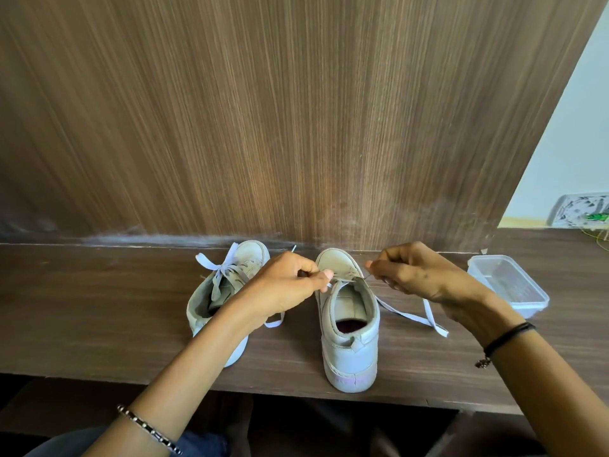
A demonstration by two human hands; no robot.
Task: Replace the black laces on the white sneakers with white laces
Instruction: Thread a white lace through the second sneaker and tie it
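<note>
Two white sneakers stand on the brown wooden shelf (99, 308), toes toward the wall. The left sneaker (217, 301) carries a white lace tied in a bow (216, 265). The right sneaker (349, 328) has a white lace (405, 315) threaded near its top eyelets. My left hand (290, 285) pinches one part of that lace at the sneaker's left side. My right hand (415, 275) pinches the other part at the right side, and loose lace ends trail over the shelf below it. No black lace is in sight.
A clear plastic container (507, 285) sits on the shelf at the right. A wood-grain panel (296, 110) rises right behind the sneakers. A white wall and a patterned object (580, 209) lie at the far right. The shelf's front edge runs just below the sneakers' heels.
</note>
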